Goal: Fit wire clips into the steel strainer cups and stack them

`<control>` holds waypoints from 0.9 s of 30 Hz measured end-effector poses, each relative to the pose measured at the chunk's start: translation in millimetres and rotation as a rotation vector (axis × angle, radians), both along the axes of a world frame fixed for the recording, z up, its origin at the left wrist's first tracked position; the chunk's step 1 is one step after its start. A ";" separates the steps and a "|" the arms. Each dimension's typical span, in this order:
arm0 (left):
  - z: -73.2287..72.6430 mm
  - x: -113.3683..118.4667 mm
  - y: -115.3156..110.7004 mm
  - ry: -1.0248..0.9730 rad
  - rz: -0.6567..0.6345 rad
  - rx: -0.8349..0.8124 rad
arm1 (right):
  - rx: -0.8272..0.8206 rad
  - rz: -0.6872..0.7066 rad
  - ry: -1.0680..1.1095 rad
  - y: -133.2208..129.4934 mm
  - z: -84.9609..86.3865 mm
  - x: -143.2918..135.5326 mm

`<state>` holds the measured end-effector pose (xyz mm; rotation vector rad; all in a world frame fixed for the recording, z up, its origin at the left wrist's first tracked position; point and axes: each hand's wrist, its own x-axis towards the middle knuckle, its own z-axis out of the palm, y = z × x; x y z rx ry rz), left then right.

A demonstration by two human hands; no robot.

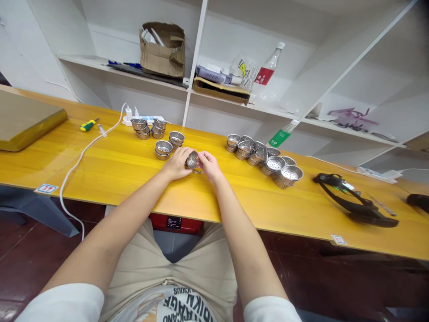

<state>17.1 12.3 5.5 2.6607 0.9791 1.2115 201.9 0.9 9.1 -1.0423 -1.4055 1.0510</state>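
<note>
Between my hands, just above the table, is a small metal strainer basket [192, 160] with holes in it, tilted on its side with its opening toward me. My left hand [177, 164] is wrapped round its left side. At the right rim, my right hand [208, 165] pinches it with thumb and fingers. A thin metal curve [198, 171] shows just below; I cannot tell whether it belongs to this basket. Close to my left hand stand more strainer baskets [163, 149] in small stacks. A larger group of stacked strainer baskets [275, 164] stands to my right.
On the yellow table [134, 179] lie a green-yellow screwdriver [88, 125], a white cable [80, 156] and a black headset [348, 201]. A green-labelled bottle [280, 135] stands behind the right stacks. Shelves behind hold a cardboard box [162, 56] and a red-labelled bottle [266, 71].
</note>
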 end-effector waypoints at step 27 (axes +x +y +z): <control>-8.7 2.0 9.7 -0.203 -0.030 -0.210 | 0.003 -0.061 -0.055 -4.8 6.6 -2.6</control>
